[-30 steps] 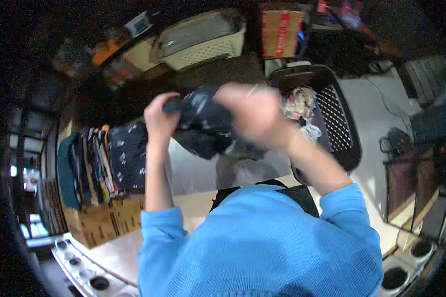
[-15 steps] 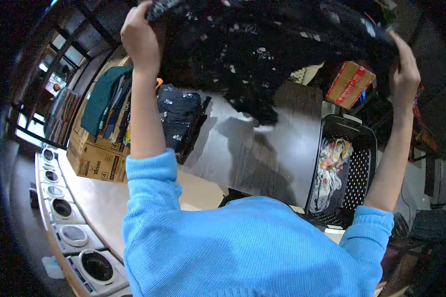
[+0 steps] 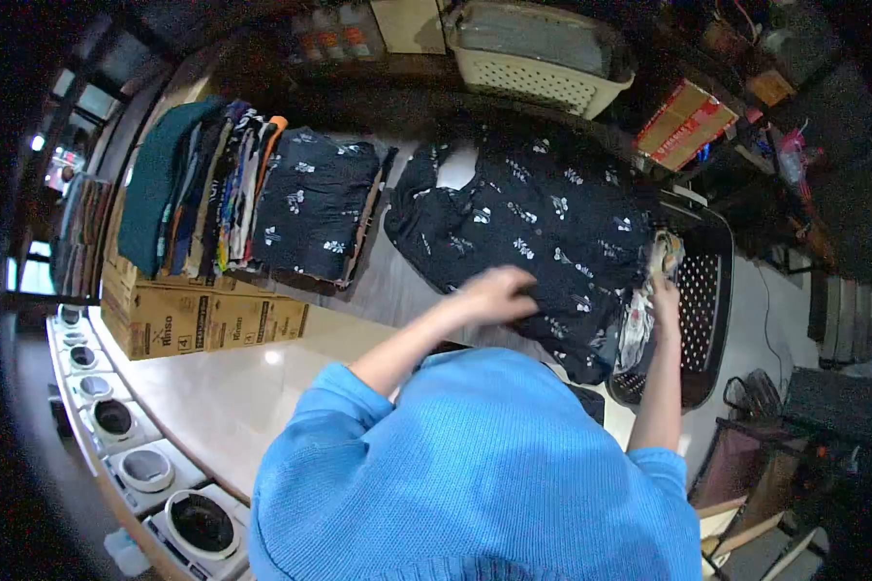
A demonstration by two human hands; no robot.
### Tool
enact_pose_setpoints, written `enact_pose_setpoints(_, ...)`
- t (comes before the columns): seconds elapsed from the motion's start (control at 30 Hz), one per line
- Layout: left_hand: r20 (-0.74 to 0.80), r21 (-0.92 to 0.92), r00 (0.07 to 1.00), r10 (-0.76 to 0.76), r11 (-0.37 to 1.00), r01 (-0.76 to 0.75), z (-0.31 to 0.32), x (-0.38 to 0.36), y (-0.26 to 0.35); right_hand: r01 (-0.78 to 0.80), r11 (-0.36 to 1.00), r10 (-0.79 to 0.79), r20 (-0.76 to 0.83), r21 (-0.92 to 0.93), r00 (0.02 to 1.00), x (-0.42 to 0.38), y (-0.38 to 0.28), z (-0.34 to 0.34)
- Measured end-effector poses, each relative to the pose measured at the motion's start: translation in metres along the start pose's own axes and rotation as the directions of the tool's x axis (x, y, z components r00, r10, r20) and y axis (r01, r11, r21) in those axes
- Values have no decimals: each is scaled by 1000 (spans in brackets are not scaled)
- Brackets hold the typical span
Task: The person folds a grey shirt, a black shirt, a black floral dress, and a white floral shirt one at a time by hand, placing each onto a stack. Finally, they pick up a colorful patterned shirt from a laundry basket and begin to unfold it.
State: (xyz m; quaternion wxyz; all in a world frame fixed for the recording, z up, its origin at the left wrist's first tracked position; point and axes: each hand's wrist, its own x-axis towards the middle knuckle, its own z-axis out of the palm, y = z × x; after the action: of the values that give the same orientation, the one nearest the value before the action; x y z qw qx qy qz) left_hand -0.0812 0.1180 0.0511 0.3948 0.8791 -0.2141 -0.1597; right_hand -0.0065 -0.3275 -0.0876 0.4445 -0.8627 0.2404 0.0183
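A black garment with white flower prints [image 3: 552, 228] lies spread out over the table, its right edge reaching the dark laundry basket. Low over its near edge is my left hand [image 3: 499, 293], blurred by motion, with thumb and fingers apart and nothing held. At the garment's right edge, my right hand [image 3: 665, 302] overlaps the near side of the basket [image 3: 715, 290]. Its fingers are partly hidden, and I cannot tell whether they grip the cloth. Light patterned cloth [image 3: 639, 324] shows in the basket beside that hand.
Left of the garment lies a folded dark floral piece [image 3: 305, 208], next to a row of folded clothes [image 3: 203, 194]. Cardboard boxes [image 3: 199, 320] stand below them. A cream basket [image 3: 543, 82] is at the back, a red-taped carton [image 3: 686, 124] at right. Front-loading machines [image 3: 145, 465] line the left.
The black garment, held up and stretched between both hands before, now lies on the table. Both hands have come down towards my body, the left one off the cloth's upper corner.
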Motion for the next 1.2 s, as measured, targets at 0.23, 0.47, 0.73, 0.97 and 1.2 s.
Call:
enact_pose_setpoints(0.23, -758, 287, 631, -165, 785, 549, -66, -17, -153, 168, 944, -223, -175, -285, 959, -140, -72, 39)
enact_pose_setpoints(0.47, -522, 157, 717, -463, 774, 614, -69, -83, -145, 337, 864, -345, 49, -374, 937, -176, -38, 50)
enact_pose_setpoints(0.73, -150, 487, 549, -823, 421, 765, -92, -139, -95, 333, 644, 77, 492, -689, 867, -187, -94, -19)
enact_pose_setpoints(0.97, -515, -81, 729, -450, 873, 481, -97, 32, -179, 366, 822, -266, 274, -437, 924, -56, -137, -12)
enact_pose_setpoints(1.2, 43, -232, 753, -657, 726, 647, -86, 151, -160, 600, 581, -575, 244, -550, 781, 52, -185, 67)
